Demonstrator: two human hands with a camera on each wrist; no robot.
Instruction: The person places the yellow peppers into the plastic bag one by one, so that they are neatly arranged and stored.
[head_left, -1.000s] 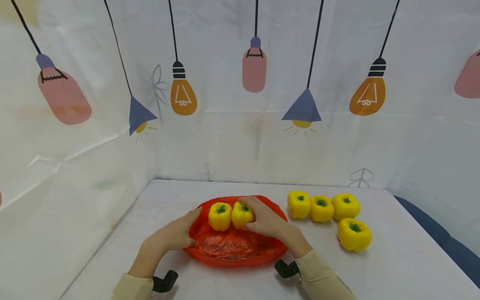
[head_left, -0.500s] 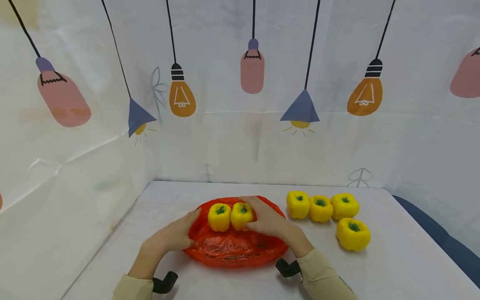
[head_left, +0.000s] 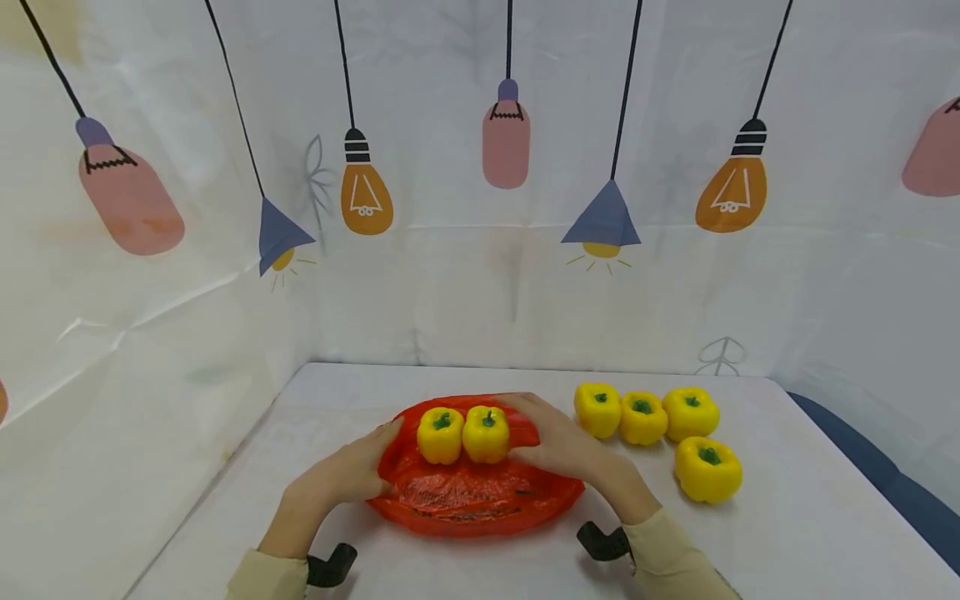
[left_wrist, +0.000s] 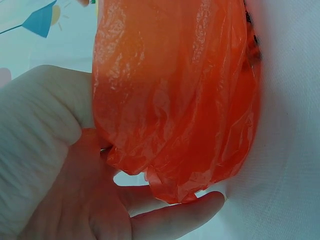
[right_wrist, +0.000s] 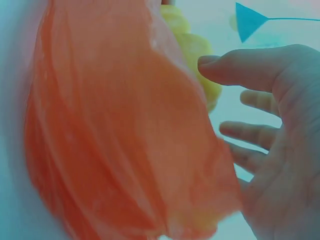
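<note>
A red plastic bag (head_left: 457, 492) lies puffed out on the white table, with two yellow bell peppers, a left one (head_left: 440, 435) and a right one (head_left: 486, 434), side by side on it. At the bag's left side my left hand (head_left: 352, 467) holds its edge; in the left wrist view the thumb goes behind the red plastic (left_wrist: 175, 90) and the fingers (left_wrist: 177, 216) lie along its lower edge. My right hand (head_left: 558, 442) is beside the right pepper, thumb and fingers spread apart over the bag's right part. In the right wrist view its thumb (right_wrist: 240, 67) overlaps a yellow pepper (right_wrist: 192, 50).
Right of the bag, several more yellow bell peppers (head_left: 642, 417) stand on the white table (head_left: 810, 500), one of them (head_left: 708, 469) nearer the front. A white sheet printed with lamps (head_left: 450, 292) hangs behind. Something dark blue (head_left: 877, 475) shows past the table's right edge.
My right hand has let go of the right pepper on the bag and moved a little to the right. The left hand and both peppers have stayed put.
</note>
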